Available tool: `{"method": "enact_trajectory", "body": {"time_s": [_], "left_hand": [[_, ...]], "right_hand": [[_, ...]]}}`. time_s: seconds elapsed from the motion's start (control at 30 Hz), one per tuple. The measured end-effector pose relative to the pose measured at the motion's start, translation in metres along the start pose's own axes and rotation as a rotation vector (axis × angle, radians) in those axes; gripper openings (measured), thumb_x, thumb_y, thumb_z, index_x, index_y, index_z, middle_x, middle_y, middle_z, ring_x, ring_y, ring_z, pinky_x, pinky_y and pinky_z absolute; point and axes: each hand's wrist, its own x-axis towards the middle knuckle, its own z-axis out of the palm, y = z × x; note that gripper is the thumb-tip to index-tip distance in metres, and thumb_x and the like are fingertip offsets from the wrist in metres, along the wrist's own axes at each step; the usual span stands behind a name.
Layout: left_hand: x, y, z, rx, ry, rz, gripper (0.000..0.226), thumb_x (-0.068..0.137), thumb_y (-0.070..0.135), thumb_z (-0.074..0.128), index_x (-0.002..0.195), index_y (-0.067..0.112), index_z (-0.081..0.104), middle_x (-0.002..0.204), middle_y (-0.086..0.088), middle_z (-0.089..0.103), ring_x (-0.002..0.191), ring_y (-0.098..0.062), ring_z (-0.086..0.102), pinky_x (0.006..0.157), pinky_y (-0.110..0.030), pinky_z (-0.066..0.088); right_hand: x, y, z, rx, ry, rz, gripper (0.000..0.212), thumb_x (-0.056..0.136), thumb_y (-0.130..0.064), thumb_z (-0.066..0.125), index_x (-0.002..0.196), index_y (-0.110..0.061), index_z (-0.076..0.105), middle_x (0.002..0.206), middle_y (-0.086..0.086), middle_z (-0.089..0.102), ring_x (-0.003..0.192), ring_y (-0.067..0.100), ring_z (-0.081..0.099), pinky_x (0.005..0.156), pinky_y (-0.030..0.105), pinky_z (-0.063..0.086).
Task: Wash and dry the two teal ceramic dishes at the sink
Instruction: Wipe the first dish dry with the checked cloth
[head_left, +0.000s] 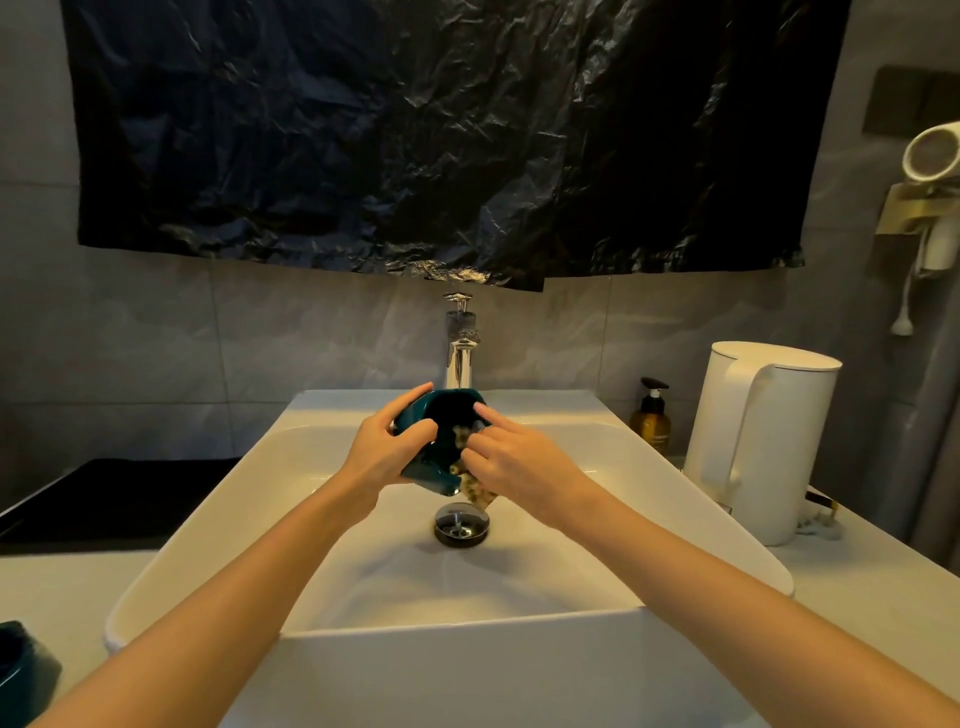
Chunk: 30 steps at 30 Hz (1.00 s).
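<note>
Over the white sink (613, 452), below the chrome tap (460, 353), I see my left hand (387, 457) clamped on the rim of a teal dish (441, 441), tilted toward me. My right hand (511, 462) presses a patterned cloth (475, 491) into its hollow, fingers closed on it. At the worktop's (52, 582) lower left edge sits a second teal dish (23, 670).

Glossy teal dish (415, 421); chrome faucet (460, 358); crinkled black plastic sheet (415, 130).
</note>
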Motion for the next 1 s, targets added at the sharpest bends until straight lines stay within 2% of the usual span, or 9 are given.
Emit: {"method": "enact_trajectory", "body": {"time_s": [0.1,0.17,0.33,0.43,0.6,0.7,0.8,0.87,1.0], "left_hand": [[0.0,-0.003,-0.004,0.014,-0.016,-0.041,0.031,0.092,0.017,0.054,0.121,0.03,0.056,0.117,-0.006,0.056,0.102,-0.023,0.055,0.069,-0.031,0.056],[-0.001,-0.004,-0.005,0.025,-0.041,-0.085,0.03,0.092,0.017,0.052,0.12,0.027,0.057,0.116,-0.007,0.057,0.1,-0.023,0.055,0.067,-0.033,0.056],[-0.001,0.0,-0.005,-0.007,-0.033,-0.088,0.033,0.09,0.013,0.05,0.118,0.028,0.06,0.113,-0.007,0.059,0.098,-0.025,0.057,0.061,-0.033,0.056],[0.0,0.0,-0.008,0.001,-0.023,-0.076,0.032,0.09,0.014,0.051,0.117,0.029,0.059,0.113,-0.006,0.059,0.102,-0.025,0.056,0.066,-0.035,0.057],[-0.001,-0.001,-0.003,0.042,-0.052,-0.053,0.029,0.093,0.017,0.052,0.118,0.032,0.056,0.113,-0.005,0.057,0.104,-0.024,0.055,0.071,-0.033,0.056],[-0.003,-0.002,-0.001,0.063,-0.099,-0.055,0.028,0.093,0.017,0.051,0.115,0.034,0.058,0.112,-0.002,0.059,0.102,-0.02,0.055,0.071,-0.033,0.056],[-0.004,0.0,-0.002,0.047,-0.155,-0.062,0.033,0.093,0.017,0.05,0.121,0.032,0.059,0.114,-0.002,0.06,0.104,-0.02,0.056,0.067,-0.031,0.056],[-0.004,0.001,-0.003,0.034,-0.156,-0.06,0.033,0.093,0.018,0.05,0.122,0.032,0.058,0.115,-0.004,0.059,0.104,-0.021,0.056,0.067,-0.032,0.056],[-0.002,0.0,-0.003,0.039,-0.119,-0.045,0.029,0.093,0.018,0.052,0.117,0.034,0.057,0.11,-0.003,0.06,0.102,-0.022,0.057,0.074,-0.036,0.057]], "right_hand": [[0.004,-0.016,0.0,0.188,-0.101,-0.003,0.024,0.087,-0.01,0.065,0.11,-0.007,0.06,0.112,0.011,0.064,0.107,0.026,0.059,0.115,0.034,0.022],[0.004,-0.023,-0.004,0.389,-0.1,0.067,0.028,0.09,-0.018,0.062,0.116,-0.008,0.058,0.12,0.009,0.06,0.114,0.023,0.054,0.105,0.028,0.036],[0.005,-0.031,-0.013,0.779,0.03,0.24,0.033,0.088,-0.017,0.065,0.119,-0.01,0.058,0.123,0.005,0.059,0.11,0.022,0.055,0.097,0.027,0.042],[-0.001,-0.022,-0.01,0.639,0.017,0.133,0.034,0.091,-0.017,0.06,0.124,-0.009,0.058,0.129,0.004,0.058,0.124,0.023,0.049,0.106,0.031,0.037],[-0.008,-0.002,-0.002,0.282,-0.013,-0.033,0.035,0.088,-0.023,0.06,0.12,-0.008,0.062,0.127,0.008,0.062,0.119,0.023,0.056,0.116,0.032,0.002],[-0.007,-0.013,-0.005,0.319,-0.02,-0.038,0.05,0.089,-0.028,0.059,0.135,-0.01,0.049,0.135,0.006,0.055,0.126,0.023,0.049,0.113,0.029,0.005],[0.0,-0.018,-0.012,0.408,0.024,-0.05,0.043,0.084,-0.026,0.065,0.122,-0.009,0.057,0.125,0.005,0.061,0.122,0.025,0.049,0.115,0.032,0.013],[0.003,-0.014,-0.009,0.4,0.049,-0.025,0.05,0.082,-0.034,0.066,0.125,-0.01,0.053,0.128,0.005,0.059,0.121,0.024,0.049,0.117,0.035,0.02],[-0.002,-0.007,-0.005,0.169,0.041,0.052,0.077,0.084,-0.053,0.057,0.139,-0.002,0.04,0.139,0.012,0.05,0.13,0.025,0.044,0.115,0.03,0.006]]}}
